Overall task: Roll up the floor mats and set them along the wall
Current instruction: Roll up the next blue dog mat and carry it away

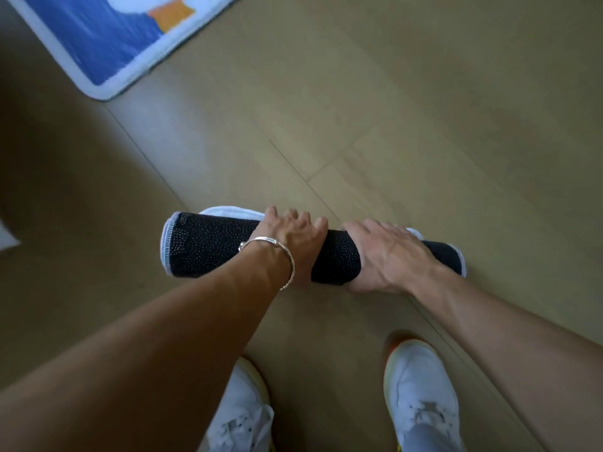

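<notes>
A rolled floor mat (208, 244) lies across the wooden floor just ahead of my feet, its dark dotted backing outward and a pale stitched edge at each end. My left hand (290, 236), with a silver bangle on the wrist, grips the roll near its middle, fingers over the top and thumb under. My right hand (388, 252) grips the roll's right part the same way. A bit of the white top side shows behind the roll. A second mat (94, 37), blue with a white border and an orange patch, lies flat at the upper left.
Bare wooden floor (424, 109) stretches ahead and to the right. My two white shoes (421, 393) stand at the bottom of the view. A pale object's corner (6, 239) shows at the far left edge.
</notes>
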{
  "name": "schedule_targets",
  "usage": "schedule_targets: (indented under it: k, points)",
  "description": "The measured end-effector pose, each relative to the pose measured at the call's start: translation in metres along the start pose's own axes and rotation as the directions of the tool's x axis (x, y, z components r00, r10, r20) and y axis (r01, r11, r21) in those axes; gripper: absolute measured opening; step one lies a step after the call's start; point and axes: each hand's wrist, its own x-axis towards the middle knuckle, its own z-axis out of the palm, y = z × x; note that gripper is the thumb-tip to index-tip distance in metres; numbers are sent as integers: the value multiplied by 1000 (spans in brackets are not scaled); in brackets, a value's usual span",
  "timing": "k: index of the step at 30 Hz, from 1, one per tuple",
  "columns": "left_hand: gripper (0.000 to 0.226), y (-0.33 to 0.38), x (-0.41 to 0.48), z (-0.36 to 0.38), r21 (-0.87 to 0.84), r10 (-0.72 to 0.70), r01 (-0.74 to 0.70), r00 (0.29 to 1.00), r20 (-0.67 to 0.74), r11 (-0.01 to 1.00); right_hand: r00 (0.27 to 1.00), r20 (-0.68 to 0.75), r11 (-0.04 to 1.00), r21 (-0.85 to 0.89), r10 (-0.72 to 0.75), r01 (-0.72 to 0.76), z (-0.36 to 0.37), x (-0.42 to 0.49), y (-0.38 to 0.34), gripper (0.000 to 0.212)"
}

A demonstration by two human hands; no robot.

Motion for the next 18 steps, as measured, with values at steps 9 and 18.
schedule_targets:
  k: [9, 18]
  points:
    - [59, -116, -157, -266, 82, -132, 182, 899, -418, 980, 877, -447, 979, -174, -177, 109, -287, -115, -90, 78]
    - [62, -86, -420, -526, 214, -12, 296, 611, -792, 931, 581, -757, 930, -368, -298, -2, -500, -414, -167, 80]
